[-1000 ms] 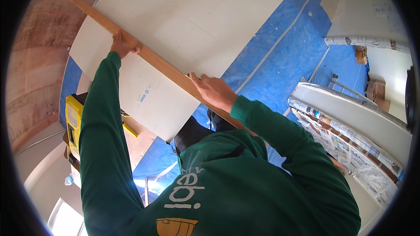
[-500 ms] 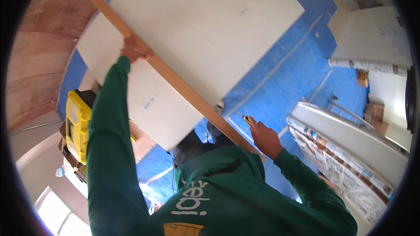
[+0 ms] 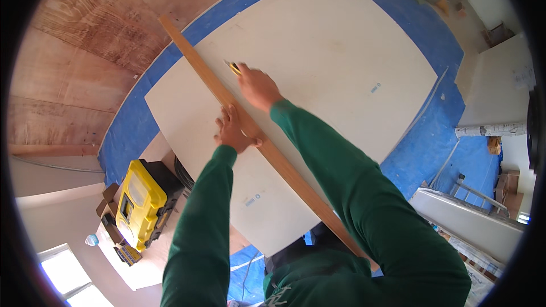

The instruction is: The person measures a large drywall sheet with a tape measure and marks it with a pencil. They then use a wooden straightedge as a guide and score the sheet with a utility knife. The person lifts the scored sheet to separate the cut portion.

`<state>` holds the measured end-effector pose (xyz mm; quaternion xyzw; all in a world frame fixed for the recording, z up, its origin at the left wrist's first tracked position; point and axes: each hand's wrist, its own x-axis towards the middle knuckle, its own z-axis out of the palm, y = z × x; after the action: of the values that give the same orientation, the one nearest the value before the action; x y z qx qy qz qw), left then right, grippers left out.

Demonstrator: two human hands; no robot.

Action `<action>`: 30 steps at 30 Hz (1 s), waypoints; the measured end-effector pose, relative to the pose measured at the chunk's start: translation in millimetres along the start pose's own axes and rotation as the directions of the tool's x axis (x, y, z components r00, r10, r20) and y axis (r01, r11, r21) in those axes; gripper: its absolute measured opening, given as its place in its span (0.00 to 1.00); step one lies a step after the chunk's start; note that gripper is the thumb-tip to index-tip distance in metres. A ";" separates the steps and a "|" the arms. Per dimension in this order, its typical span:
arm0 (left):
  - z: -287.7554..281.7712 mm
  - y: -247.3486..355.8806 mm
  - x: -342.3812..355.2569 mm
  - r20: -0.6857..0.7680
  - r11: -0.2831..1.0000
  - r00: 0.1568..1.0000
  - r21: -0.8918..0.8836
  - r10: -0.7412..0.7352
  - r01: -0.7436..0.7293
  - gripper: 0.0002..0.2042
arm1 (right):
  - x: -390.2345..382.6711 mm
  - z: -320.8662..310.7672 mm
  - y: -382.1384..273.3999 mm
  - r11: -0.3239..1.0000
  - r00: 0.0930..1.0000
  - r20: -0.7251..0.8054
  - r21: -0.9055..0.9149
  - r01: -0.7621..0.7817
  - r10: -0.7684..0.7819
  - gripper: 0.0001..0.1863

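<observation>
A long, narrow wooden plank [image 3: 273, 159] lies diagonally across a large pale board [image 3: 341, 51], its far end sticking out past the board's edge. My left hand [image 3: 231, 131] rests on the middle of the plank, fingers spread, pressing it from above. Just right of the plank and farther along it, my right hand [image 3: 259, 87] is closed around a yellow and black utility knife [image 3: 234, 68]. The knife's tip points toward the plank, over the pale board; whether it touches the surface I cannot tell.
Blue sheeting [image 3: 421, 142] covers the floor around the board. At the left stands a yellow and black toolbox [image 3: 141, 199]. Brown wood panels [image 3: 85, 51] lie beyond the sheeting at far left. A ladder [image 3: 480, 196] and a white panel [image 3: 466, 207] are at right.
My right hand has swung from near my body to far up beside the plank with the knife. My left hand now sits nearer along the plank, and the view has shifted.
</observation>
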<state>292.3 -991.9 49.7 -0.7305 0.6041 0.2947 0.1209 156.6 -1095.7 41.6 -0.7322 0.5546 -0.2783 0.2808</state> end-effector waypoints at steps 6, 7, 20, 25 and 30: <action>-2.4 0.6 -1.1 0.015 0.998 1.000 -0.060 -0.021 0.022 0.73 | 145.0 72.3 -30.0 0.998 0.999 0.051 -0.069 0.017 -0.014 0.15; -3.3 1.5 -1.8 0.031 0.997 0.999 -0.072 -0.031 0.033 0.73 | 154.7 82.5 -32.8 0.997 0.998 0.063 -0.081 0.008 -0.003 0.15; -11.1 2.4 -5.1 0.044 0.993 0.998 -0.110 -0.037 0.042 0.72 | 184.6 116.7 -12.6 0.999 0.998 0.041 -0.002 0.053 -0.053 0.15; -10.6 4.2 -4.3 0.027 0.992 0.999 -0.123 -0.026 0.029 0.72 | 155.4 120.8 -10.7 0.964 0.988 -0.052 0.234 -0.127 0.143 0.14; -10.8 7.6 -3.1 0.029 0.996 0.999 -0.091 -0.014 0.017 0.74 | 138.3 114.9 -13.2 0.937 0.988 0.024 0.315 -0.150 0.150 0.13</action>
<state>287.8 -997.0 61.5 -0.7358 0.5825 0.3312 0.0981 279.6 -1214.8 -14.6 -0.6332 0.5573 -0.3413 0.4147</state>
